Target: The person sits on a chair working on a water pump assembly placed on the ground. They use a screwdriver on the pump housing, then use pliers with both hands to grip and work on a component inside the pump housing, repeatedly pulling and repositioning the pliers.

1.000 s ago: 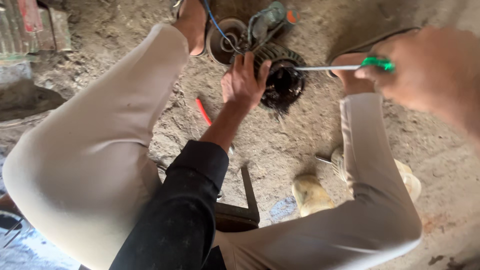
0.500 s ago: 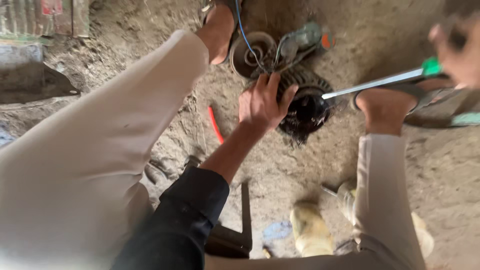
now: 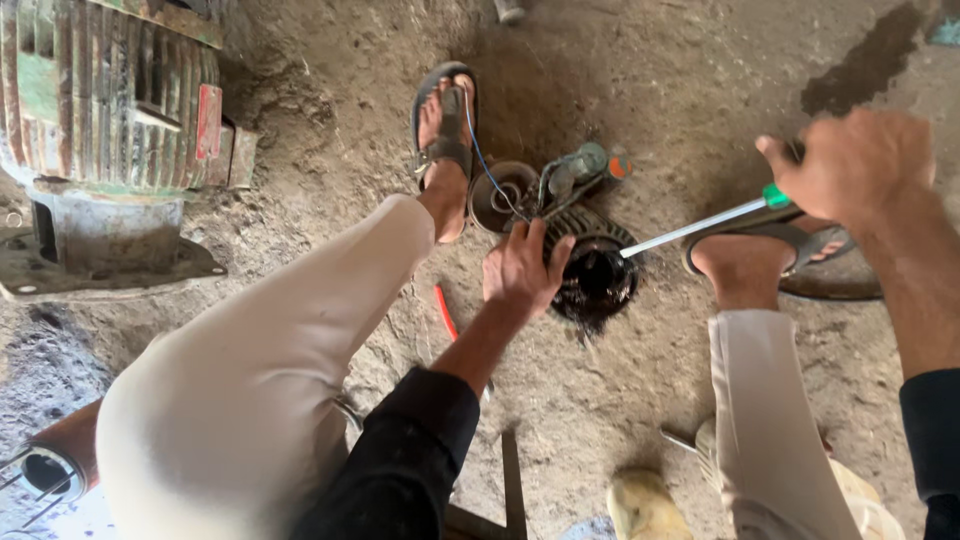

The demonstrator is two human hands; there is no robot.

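1. Your left hand (image 3: 522, 268) rests on the ribbed black motor part (image 3: 592, 270), fingers spread over its rim.
2. Your right hand (image 3: 850, 165) is fisted around the green-handled screwdriver (image 3: 700, 226); its tip sits in the part's centre.
3. The part lies on the dirt floor (image 3: 640, 80) between your sandalled feet.

You had soft, even daylight on the dirt floor (image 3: 640, 90), with no glare. A dim shadow lay behind the sandal (image 3: 447, 120). Your right hand (image 3: 850, 165) was slightly motion-blurred; your trousers (image 3: 250, 400) stretched wide at the lower edge.
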